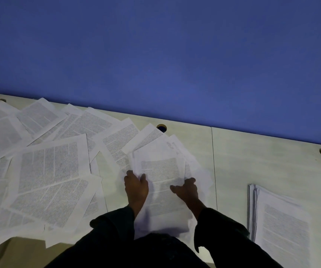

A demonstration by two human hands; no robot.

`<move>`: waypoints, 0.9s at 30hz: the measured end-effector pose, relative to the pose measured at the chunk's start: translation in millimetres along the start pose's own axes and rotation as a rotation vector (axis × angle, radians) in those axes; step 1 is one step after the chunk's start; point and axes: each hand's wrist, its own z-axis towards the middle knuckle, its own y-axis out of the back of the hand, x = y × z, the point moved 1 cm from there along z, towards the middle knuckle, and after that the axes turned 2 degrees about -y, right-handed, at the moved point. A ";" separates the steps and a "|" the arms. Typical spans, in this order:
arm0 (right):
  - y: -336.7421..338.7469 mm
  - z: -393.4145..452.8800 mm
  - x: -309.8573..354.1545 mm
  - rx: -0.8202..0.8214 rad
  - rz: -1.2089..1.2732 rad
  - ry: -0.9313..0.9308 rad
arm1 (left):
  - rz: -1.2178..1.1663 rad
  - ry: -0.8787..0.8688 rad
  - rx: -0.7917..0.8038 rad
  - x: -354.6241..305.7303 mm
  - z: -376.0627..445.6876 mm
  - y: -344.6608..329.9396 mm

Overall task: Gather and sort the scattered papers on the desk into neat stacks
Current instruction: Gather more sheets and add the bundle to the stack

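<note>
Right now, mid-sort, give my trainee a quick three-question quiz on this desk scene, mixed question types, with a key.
1. True or false: both hands grip the same bundle of papers.
2. Multiple choice: where does the finished neat stack lie? A) on the person's right, B) on the person's left, C) against the blue wall.
3. Short answer: what round feature of the desk shows just beyond the held bundle?

Key
1. True: the left hand holds its left edge and the right hand its right edge.
2. A.
3. A cable hole; the scattered sheets spread to its left.
</note>
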 end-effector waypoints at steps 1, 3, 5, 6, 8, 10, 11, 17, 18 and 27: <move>0.7 1.5 -0.3 0.041 0.112 -0.017 | 0.001 0.006 0.011 1.7 -0.4 -0.2; 2.3 5.8 -3.3 0.114 0.216 -0.018 | -0.002 0.015 0.053 1.4 -1.4 1.1; 3.2 11.0 -8.2 0.146 0.152 0.051 | -0.012 0.017 0.078 3.4 1.2 3.3; 4.2 12.8 -11.1 0.129 0.125 0.070 | -0.018 0.026 0.079 4.6 3.0 5.6; 13.4 19.2 -16.5 0.028 0.077 0.070 | -0.045 0.075 0.060 4.2 5.8 13.4; 37.1 22.5 -16.8 -0.110 -0.044 0.087 | -0.101 0.148 0.065 -1.2 7.4 18.9; 50.9 21.5 -13.2 -0.163 -0.153 0.121 | -0.134 0.181 0.076 -3.3 7.4 21.0; 83.3 31.4 32.2 -0.103 -0.975 0.555 | -0.363 0.428 0.165 -2.3 23.7 24.3; 76.5 33.4 39.0 -0.037 -1.006 0.604 | -0.364 0.417 0.204 -4.5 23.2 25.8; 14.4 36.3 58.0 0.132 -1.041 0.858 | -0.193 0.291 0.367 -2.6 19.7 42.9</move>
